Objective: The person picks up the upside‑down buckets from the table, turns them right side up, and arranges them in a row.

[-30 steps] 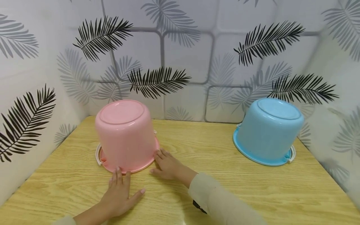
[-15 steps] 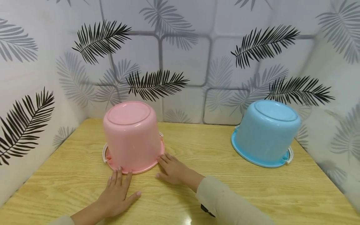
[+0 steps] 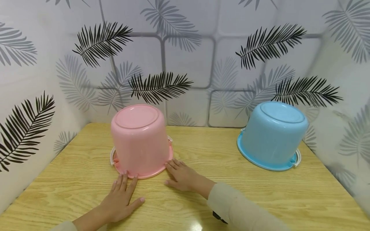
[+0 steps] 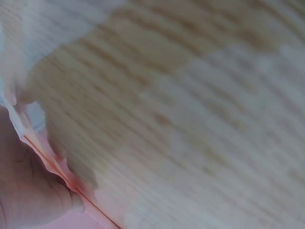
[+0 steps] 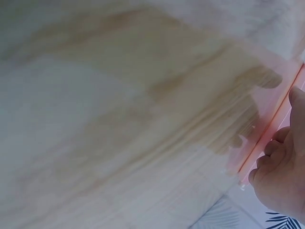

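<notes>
A pink bucket [image 3: 141,141] stands upside down on the wooden table, left of centre, its white handle lying at the rim. My left hand [image 3: 118,200] rests flat near its front, fingers spread and fingertips at the rim. At the right front of the rim, the straight fingers of my right hand [image 3: 183,176] touch the bucket. In the left wrist view, part of the left hand [image 4: 28,191] shows beside the pink rim [image 4: 95,212]. The right wrist view has the right hand [image 5: 283,162] at the rim [image 5: 267,131] too. The bucket's inside is hidden.
A light blue bucket [image 3: 274,138], also upside down with a white handle [image 3: 298,158], stands at the right back of the table [image 3: 202,144]. Behind the table rises a wall [image 3: 190,61] with a leaf pattern, and walls flank both sides.
The pink bucket has slid a little to the right along the table. My right hand has moved right with it; the left hand has stayed nearly in place at the rim.
</notes>
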The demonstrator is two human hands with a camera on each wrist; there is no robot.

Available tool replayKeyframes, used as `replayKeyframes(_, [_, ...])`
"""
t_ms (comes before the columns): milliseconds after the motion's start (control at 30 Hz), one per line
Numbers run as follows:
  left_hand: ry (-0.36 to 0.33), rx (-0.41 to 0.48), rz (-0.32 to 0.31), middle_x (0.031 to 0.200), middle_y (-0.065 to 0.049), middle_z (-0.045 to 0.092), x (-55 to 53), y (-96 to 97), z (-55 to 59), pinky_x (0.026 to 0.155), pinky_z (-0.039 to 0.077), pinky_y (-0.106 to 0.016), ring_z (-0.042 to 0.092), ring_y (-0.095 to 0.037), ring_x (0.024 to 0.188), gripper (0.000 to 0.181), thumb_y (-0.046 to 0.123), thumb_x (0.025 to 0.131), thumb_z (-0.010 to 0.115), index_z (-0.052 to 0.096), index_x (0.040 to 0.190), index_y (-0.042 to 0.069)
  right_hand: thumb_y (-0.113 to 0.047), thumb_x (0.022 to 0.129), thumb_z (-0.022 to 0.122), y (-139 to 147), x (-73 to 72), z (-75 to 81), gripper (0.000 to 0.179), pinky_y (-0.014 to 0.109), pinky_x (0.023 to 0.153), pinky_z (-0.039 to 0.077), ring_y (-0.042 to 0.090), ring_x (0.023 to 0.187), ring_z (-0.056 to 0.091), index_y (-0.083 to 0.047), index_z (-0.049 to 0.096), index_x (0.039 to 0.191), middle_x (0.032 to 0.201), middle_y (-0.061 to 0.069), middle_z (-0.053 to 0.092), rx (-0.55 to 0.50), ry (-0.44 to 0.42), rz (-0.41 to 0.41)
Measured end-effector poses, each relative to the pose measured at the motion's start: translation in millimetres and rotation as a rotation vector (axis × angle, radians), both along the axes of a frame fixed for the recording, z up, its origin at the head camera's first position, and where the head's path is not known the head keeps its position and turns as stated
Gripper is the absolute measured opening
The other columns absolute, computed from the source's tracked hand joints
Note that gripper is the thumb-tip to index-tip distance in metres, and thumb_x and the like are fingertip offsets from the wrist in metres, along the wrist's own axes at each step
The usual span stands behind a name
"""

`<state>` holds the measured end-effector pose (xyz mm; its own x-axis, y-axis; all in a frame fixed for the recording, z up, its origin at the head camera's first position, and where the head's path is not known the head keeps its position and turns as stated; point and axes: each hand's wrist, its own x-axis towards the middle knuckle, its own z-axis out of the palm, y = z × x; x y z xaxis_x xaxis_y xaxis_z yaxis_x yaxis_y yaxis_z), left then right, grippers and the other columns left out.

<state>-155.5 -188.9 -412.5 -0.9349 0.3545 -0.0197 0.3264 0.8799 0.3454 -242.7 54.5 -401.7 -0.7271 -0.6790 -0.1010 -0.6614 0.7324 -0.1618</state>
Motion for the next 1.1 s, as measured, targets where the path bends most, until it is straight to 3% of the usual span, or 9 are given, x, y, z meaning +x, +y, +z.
replayKeyframes(267, [-0.008, 0.004, -0.014, 0.146, -0.04, 0.002, -1.4, 0.6, 2.1, 0.104, 0.014, -0.07, 0.002, -0.056, 0.135, 0.079, 0.05, 0.094, 0.043, 0.018, 0.146, -0.004, -0.042, 0.098, 0.04, 8.9, 6.1, 5.2, 0.065, 0.042, 0.117, 0.018, 0.028, 0.144, 0.015, -0.005, 0.021, 0.148, 0.155, 0.01, 0.018, -0.003, 0.006, 0.025])
replayKeyframes(867, [-0.025, 0.008, -0.057, 0.149, -0.036, 0.005, -3.4, -1.2, 2.8, 0.104, 0.017, -0.07, 0.005, -0.055, 0.136, 0.074, 0.049, 0.095, 0.04, 0.015, 0.148, 0.004, -0.041, 0.097, 0.042, 25.2, 15.3, 1.2, 0.064, 0.044, 0.116, 0.02, 0.029, 0.143, 0.016, -0.004, 0.024, 0.147, 0.154, 0.012, 0.021, -0.007, 0.027, 0.05])
replayKeyframes(1100, [-0.018, 0.004, -0.081, 0.149, -0.035, 0.003, -3.2, -1.3, 4.5, 0.104, 0.015, -0.07, 0.004, -0.055, 0.136, 0.07, 0.046, 0.096, 0.039, 0.018, 0.147, 0.003, -0.044, 0.097, 0.041, 29.4, 18.5, 1.9, 0.066, 0.044, 0.116, 0.02, 0.028, 0.144, 0.013, -0.005, 0.022, 0.147, 0.155, 0.01, 0.018, -0.015, 0.0, 0.04])
